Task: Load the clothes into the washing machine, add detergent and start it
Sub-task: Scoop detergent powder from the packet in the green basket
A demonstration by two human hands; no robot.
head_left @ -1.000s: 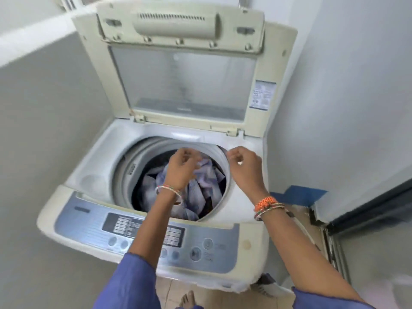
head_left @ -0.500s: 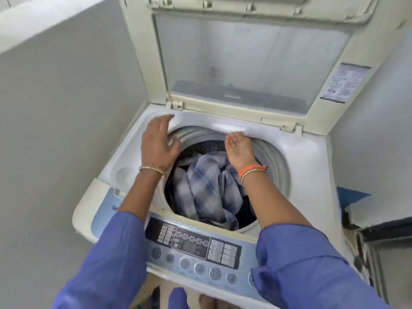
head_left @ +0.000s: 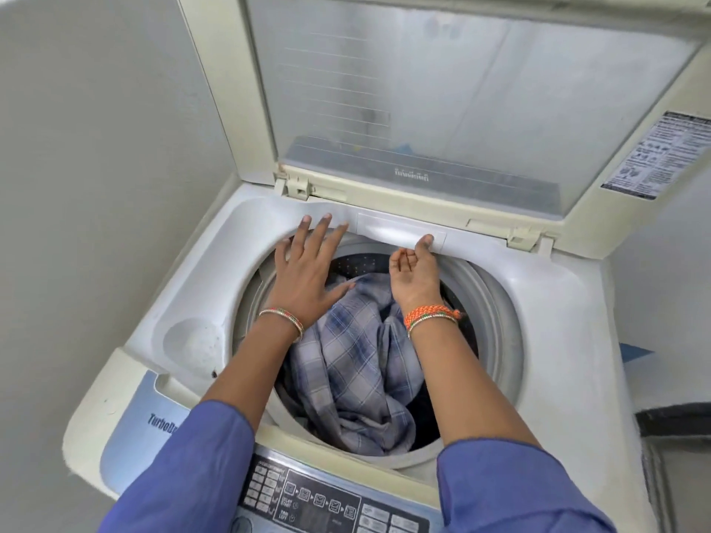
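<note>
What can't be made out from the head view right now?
- Control panel: its lower part is cut off by the bottom edge, and both sleeves cover its sides.
- Drum contents: under the checked cloth only dark shapes show.
- Instruction sticker: print too small, right edge cut off.
- Right hand: fingertips curl at the drawer panel; whether they have a grip on it is unclear.
- Detergent: none in view.

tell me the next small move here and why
Probably pull the detergent drawer forward. The right hand has its thumb on the drawer's front edge with fingers curled under it, while the left hand lies flat on the washer top as if bracing. The plaid clothes already sit in the drum, so detergent seems next.
</note>
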